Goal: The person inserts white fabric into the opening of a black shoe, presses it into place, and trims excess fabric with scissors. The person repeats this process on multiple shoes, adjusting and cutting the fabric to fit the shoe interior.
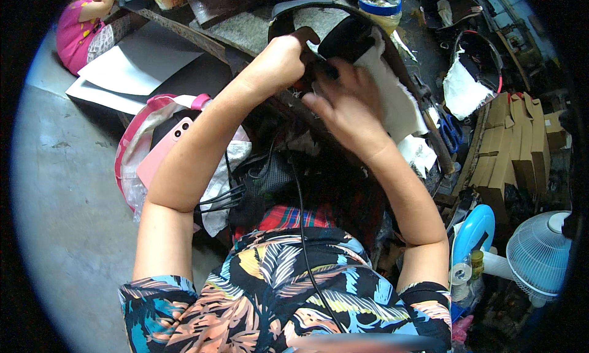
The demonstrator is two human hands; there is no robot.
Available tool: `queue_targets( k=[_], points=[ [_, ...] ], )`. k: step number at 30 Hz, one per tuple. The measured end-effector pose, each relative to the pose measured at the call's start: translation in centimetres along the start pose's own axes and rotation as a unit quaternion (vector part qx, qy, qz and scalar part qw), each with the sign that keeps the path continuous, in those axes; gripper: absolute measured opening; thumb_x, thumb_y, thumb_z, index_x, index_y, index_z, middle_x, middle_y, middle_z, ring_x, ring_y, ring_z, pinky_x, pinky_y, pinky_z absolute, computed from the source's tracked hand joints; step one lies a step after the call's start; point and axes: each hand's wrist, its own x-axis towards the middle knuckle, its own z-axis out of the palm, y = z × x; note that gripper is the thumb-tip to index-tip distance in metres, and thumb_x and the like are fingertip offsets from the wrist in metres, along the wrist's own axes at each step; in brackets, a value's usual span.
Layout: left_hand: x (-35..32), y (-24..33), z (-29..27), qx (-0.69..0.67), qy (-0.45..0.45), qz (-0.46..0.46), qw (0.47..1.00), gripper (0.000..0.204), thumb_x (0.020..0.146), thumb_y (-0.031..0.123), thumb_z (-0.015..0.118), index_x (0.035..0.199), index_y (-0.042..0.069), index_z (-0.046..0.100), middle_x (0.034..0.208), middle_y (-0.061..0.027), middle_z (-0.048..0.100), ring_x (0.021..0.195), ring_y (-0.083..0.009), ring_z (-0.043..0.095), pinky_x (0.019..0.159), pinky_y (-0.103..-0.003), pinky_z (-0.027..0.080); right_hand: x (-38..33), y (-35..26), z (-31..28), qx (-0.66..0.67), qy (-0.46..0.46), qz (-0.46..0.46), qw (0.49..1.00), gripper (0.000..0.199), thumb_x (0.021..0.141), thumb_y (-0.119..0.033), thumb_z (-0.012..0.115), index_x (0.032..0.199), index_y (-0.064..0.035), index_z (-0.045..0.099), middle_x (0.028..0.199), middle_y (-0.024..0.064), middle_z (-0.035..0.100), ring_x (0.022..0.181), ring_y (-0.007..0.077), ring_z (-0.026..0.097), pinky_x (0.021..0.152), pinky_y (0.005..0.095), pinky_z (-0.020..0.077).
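At the bottom of the frame, nearest, is the wearer's dark patterned shirt. A blue-and-white fan lies at the lower right. Left of centre, a pink phone rests on a pink-trimmed white cloth item, partly behind the left forearm. At upper centre are the 2 hands: the left hand has its grip narrow, fingers curled on the near edge of a dark curved piece; the right hand is blurred just beside it, and whether its grip holds anything cannot be told. Ragged pale fabric hangs along the piece's right side. Beyond stands a blue-rimmed tub; at the far upper left sits another person in pink.
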Motion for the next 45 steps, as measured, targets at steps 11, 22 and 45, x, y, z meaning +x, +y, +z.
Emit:
queue_targets(
  k=[11, 22, 45],
  points=[
    [-0.2, -0.7, 0.9, 0.068, 0.079, 0.115, 0.988, 0.033, 0.085, 0.000, 0.060, 0.117, 0.004, 0.059, 0.090, -0.0259, 0.067, 0.083, -0.0407, 0.067, 0.076, -0.042, 0.053, -0.6, 1.6, -0.3, 0.181, 0.048, -0.004, 0.982, 0.042, 0.091, -0.036, 0.066, 0.118, -0.0033, 0.069, 0.127, 0.0236, 0.050, 0.118, 0.0392, 0.051, 0.103, 0.0425, 0.0398],
    [-0.1, 2.4, 0.3, 0.140, 0.042, 0.095, 0.985, 0.031, 0.088, 0.014, 0.063, 0.114, -0.003, 0.061, 0.089, -0.0301, 0.067, 0.091, -0.0458, 0.066, 0.082, -0.049, 0.053, 1.4, 2.9, -10.0, 0.164, 0.134, -0.094, 0.973, 0.017, 0.090, -0.016, 0.069, 0.103, -0.0048, 0.071, 0.097, 0.0104, 0.066, 0.080, 0.0198, 0.064, 0.070, 0.0307, 0.0529],
    [17.9, 5.6, 3.7, 0.222, 0.124, 0.130, 0.958, 0.063, 0.092, 0.054, 0.059, 0.108, -0.006, 0.067, 0.100, -0.0279, 0.069, 0.095, -0.0405, 0.069, 0.089, -0.047, 0.054, 10.4, 17.1, -6.4, -0.307, 0.014, 0.059, 0.950, 0.038, 0.087, -0.017, 0.059, 0.115, -0.0374, 0.073, 0.124, 0.0012, 0.061, 0.118, 0.0240, 0.055, 0.094, 0.0441, 0.0488]
  ],
)
